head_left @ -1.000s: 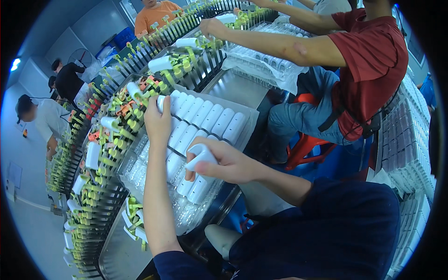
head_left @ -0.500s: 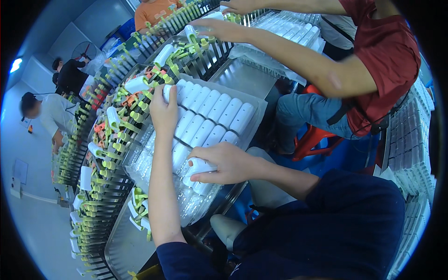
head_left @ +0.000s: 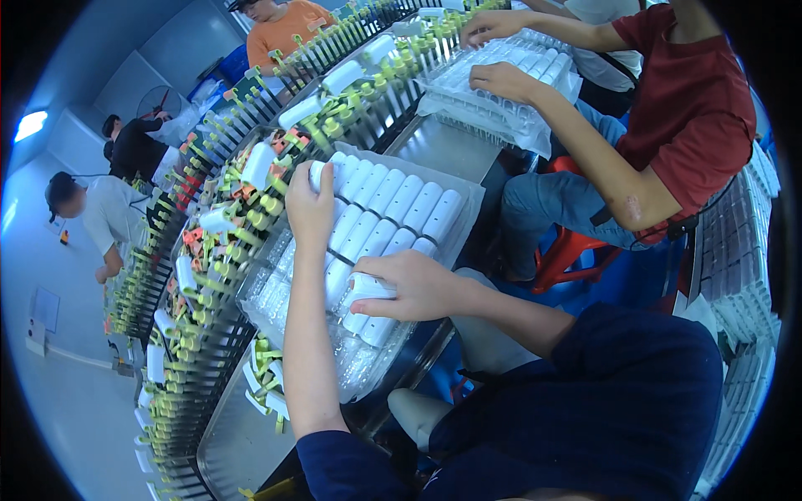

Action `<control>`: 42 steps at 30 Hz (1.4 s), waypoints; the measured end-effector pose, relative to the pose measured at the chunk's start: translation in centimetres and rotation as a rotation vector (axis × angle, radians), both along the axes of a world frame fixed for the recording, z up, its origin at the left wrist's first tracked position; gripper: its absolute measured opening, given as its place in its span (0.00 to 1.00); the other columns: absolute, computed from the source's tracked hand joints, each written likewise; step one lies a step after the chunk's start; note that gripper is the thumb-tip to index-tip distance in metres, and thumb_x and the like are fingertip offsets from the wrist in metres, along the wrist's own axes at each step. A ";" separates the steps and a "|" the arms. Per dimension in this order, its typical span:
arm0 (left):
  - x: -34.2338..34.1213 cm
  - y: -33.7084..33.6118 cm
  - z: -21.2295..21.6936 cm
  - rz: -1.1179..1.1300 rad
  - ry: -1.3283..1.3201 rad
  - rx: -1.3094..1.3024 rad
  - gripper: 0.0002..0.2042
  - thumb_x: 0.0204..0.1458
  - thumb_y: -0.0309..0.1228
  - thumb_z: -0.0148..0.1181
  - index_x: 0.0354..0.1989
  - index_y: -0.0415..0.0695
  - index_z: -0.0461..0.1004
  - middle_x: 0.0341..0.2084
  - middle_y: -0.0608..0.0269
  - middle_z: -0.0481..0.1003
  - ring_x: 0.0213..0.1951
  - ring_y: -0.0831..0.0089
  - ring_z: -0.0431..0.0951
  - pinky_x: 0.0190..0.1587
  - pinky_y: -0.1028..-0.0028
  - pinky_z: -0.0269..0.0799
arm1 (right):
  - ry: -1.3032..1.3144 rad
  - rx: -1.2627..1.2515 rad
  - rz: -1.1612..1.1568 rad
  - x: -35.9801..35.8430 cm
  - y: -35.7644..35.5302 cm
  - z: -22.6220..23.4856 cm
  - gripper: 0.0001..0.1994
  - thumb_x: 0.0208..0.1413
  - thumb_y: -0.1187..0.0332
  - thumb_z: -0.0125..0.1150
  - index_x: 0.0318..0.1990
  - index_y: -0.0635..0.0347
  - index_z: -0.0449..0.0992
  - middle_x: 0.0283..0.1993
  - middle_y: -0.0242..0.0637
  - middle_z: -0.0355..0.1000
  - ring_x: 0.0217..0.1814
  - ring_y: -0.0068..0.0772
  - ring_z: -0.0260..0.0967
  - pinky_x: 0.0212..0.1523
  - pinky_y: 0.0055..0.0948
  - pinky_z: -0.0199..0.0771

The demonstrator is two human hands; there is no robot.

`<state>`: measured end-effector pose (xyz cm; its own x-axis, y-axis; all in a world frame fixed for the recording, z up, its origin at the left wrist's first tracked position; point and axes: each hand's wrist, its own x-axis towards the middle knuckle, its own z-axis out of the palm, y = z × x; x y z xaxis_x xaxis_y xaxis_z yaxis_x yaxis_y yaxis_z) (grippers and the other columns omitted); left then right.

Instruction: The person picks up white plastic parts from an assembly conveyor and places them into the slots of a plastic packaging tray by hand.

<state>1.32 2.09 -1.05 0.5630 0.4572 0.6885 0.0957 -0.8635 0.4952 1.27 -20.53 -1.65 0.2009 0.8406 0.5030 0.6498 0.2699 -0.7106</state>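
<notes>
A clear plastic tray [head_left: 469, 200] lies tilted in front of me, with rows of smooth white oblong casings [head_left: 393, 194] in it. At its far left corner my left hand [head_left: 310, 209] is closed around a white casing, of which only the end shows between thumb and fingers. Over the near part of the tray, my right hand [head_left: 413, 286] grips another white casing [head_left: 369, 289] between thumb and fingers, lying across the casings below. Its far side is hidden by my fingers. Bubbly clear plastic [head_left: 355, 367] shows at the tray's near end.
A curved black slatted conveyor [head_left: 225, 351] with yellow-green holders [head_left: 271, 204] and white casings runs along the left. A metal tabletop [head_left: 439, 150] lies beyond my tray. At the right, a co-worker in a red shirt [head_left: 693, 108] reaches over another tray [head_left: 489, 117]. Stacked trays [head_left: 735, 242] stand behind.
The co-worker's hands have drawn back from the conveyor to their own tray. Pieces along the conveyor have shifted. My hands keep nearly the same hold, while the whole view has moved slightly.
</notes>
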 end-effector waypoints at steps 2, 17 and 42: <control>0.2 -0.7 0.3 -0.026 0.023 -0.048 0.16 0.58 0.40 0.59 0.41 0.36 0.74 0.34 0.44 0.77 0.38 0.50 0.77 0.43 0.62 0.71 | 0.017 -0.015 -0.022 0.2 -0.2 0.1 0.19 0.54 0.55 0.65 0.42 0.63 0.74 0.32 0.48 0.75 0.33 0.49 0.75 0.33 0.36 0.72; 0.5 -0.5 0.3 -0.026 0.044 -0.063 0.18 0.57 0.43 0.59 0.41 0.36 0.75 0.32 0.44 0.78 0.36 0.50 0.78 0.41 0.62 0.71 | 0.685 0.600 0.730 -1.6 -4.4 4.0 0.29 0.52 0.41 0.63 0.45 0.61 0.75 0.66 0.58 0.61 0.67 0.51 0.61 0.64 0.45 0.59; 0.2 -0.7 0.6 -0.006 0.067 -0.025 0.18 0.58 0.42 0.58 0.41 0.35 0.75 0.31 0.41 0.77 0.36 0.47 0.79 0.40 0.59 0.72 | -0.389 -0.097 -0.492 16.2 18.5 10.0 0.28 0.57 0.47 0.56 0.46 0.70 0.77 0.42 0.55 0.77 0.49 0.53 0.75 0.50 0.46 0.74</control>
